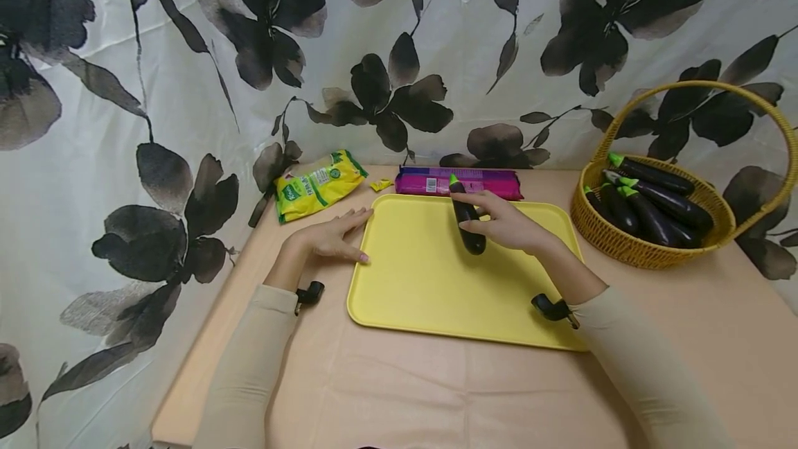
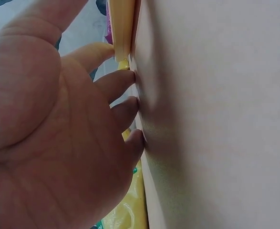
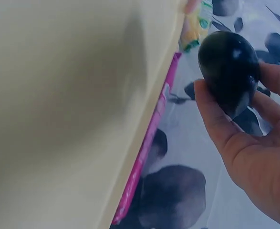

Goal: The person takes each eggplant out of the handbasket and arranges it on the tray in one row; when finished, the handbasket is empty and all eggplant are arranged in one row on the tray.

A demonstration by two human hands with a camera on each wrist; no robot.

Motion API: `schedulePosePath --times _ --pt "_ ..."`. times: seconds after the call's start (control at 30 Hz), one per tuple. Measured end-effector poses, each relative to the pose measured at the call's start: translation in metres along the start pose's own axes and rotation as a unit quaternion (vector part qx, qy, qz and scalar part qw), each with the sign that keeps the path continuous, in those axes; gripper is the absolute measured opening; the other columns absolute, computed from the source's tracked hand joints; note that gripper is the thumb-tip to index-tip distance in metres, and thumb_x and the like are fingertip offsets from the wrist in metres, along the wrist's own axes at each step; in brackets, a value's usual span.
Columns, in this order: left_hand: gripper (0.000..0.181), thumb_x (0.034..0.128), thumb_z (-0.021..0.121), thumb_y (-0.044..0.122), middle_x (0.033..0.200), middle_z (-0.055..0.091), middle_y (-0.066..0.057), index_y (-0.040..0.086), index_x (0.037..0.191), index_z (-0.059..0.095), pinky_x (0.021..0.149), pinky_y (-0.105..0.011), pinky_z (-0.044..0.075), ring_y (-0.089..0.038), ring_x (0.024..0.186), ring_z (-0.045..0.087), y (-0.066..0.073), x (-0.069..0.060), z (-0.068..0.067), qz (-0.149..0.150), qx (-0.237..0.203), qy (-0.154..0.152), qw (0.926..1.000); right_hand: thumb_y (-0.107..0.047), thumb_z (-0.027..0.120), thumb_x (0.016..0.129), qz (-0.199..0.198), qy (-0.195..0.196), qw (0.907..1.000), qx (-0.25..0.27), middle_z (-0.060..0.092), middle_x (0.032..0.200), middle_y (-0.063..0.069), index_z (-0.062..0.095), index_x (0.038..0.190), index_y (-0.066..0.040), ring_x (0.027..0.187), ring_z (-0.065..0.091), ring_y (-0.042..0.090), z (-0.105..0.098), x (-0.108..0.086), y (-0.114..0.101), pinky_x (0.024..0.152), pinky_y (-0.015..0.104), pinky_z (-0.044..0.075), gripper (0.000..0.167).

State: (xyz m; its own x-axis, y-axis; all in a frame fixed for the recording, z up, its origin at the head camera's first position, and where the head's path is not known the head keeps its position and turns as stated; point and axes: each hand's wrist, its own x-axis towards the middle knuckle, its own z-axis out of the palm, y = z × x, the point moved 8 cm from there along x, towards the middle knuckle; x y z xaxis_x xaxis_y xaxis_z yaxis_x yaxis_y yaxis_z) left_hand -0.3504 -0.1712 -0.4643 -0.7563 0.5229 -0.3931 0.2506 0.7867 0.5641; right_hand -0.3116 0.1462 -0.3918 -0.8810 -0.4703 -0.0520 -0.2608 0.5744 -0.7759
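My right hand (image 1: pixel 501 220) grips a dark purple eggplant (image 1: pixel 467 224) between thumb and fingers, its green stem end pointing away from me. In the right wrist view the rounded end of the eggplant (image 3: pixel 229 67) faces the camera, held above the yellow tray (image 3: pixel 58 95). My left hand (image 1: pixel 330 235) touches the left edge of the tray (image 1: pixel 411 296) with thumb and forefinger, its fingers spread. The left wrist view shows the other fingertips of that hand (image 2: pixel 82 124) resting on the table beside the tray's rim.
A wicker basket (image 1: pixel 630 253) with a tall handle stands right of the tray, holding several eggplants (image 1: pixel 667 203). Behind the tray lie a yellow-green packet (image 1: pixel 318 186), a small yellow wrapper (image 1: pixel 381 185) and a purple-pink package (image 1: pixel 418 182). A floral curtain (image 1: pixel 474 19) hangs behind the table.
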Motion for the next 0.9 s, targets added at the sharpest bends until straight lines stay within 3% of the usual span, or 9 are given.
schedulePosePath --times 0.13,0.23,0.4,0.6,0.77,0.9 --pt "0.122 0.0776 0.084 0.065 0.177 -0.001 0.007 0.036 0.168 0.008 0.129 -0.063 -0.003 -0.027 0.163 -0.011 -0.001 0.0 0.0 -0.003 -0.001 0.0 1.0 -0.027 0.07 0.101 -0.004 -0.019 0.9994 0.029 0.04 0.162 0.009 0.047 0.157 -0.027 0.099 0.066 0.028 0.014 0.012 -0.003 0.086 0.042 0.057 0.061" --pt "0.122 0.0772 0.083 0.066 0.177 -0.001 0.008 0.037 0.168 0.008 0.129 -0.063 -0.004 -0.027 0.163 -0.011 -0.002 0.0 0.0 0.0 0.0 -0.001 1.0 -0.026 0.072 0.1 -0.004 -0.041 0.9972 0.062 0.039 0.163 0.011 0.047 0.157 -0.022 0.089 0.068 0.024 0.026 0.02 -0.005 0.079 0.038 0.061 0.063" --pt "0.122 0.0769 0.083 0.066 0.177 -0.001 0.008 0.038 0.168 0.008 0.13 -0.062 -0.003 -0.027 0.163 -0.012 -0.003 0.001 -0.001 0.005 -0.001 -0.004 1.0 -0.024 0.076 0.097 -0.01 -0.072 0.9944 0.077 0.039 0.161 0.012 0.046 0.158 -0.02 0.093 0.069 0.025 0.044 0.03 -0.012 0.079 0.039 0.061 0.068" --pt "0.124 0.0756 0.085 0.065 0.177 0.0 0.006 0.036 0.168 0.008 0.13 -0.062 -0.001 -0.027 0.163 -0.01 -0.002 0.001 -0.002 0.016 0.009 -0.004 0.9998 -0.027 0.08 0.094 -0.013 -0.103 0.9931 0.056 0.036 0.161 0.011 0.039 0.162 -0.018 0.1 0.063 0.025 0.064 0.04 -0.015 0.076 0.031 0.052 0.08" --pt "0.125 0.0758 0.085 0.065 0.177 0.001 0.004 0.034 0.169 0.008 0.13 -0.063 0.0 -0.028 0.163 -0.009 -0.001 0.0 -0.001 0.021 0.013 -0.007 0.9997 -0.03 0.08 0.093 -0.012 -0.107 0.9938 0.027 0.041 0.159 0.012 0.038 0.162 -0.015 0.121 0.052 0.028 0.075 0.048 -0.019 0.093 0.037 0.052 0.082" --pt "0.125 0.0758 0.085 0.065 0.177 0.001 0.005 0.034 0.169 0.008 0.13 -0.063 0.0 -0.028 0.163 -0.009 -0.002 -0.001 -0.001 0.017 0.011 -0.005 0.9998 -0.032 0.081 0.092 -0.007 -0.1 0.995 0.0 0.05 0.151 0.013 0.041 0.161 -0.015 0.129 0.049 0.029 0.081 0.055 -0.022 0.106 0.046 0.049 0.081"
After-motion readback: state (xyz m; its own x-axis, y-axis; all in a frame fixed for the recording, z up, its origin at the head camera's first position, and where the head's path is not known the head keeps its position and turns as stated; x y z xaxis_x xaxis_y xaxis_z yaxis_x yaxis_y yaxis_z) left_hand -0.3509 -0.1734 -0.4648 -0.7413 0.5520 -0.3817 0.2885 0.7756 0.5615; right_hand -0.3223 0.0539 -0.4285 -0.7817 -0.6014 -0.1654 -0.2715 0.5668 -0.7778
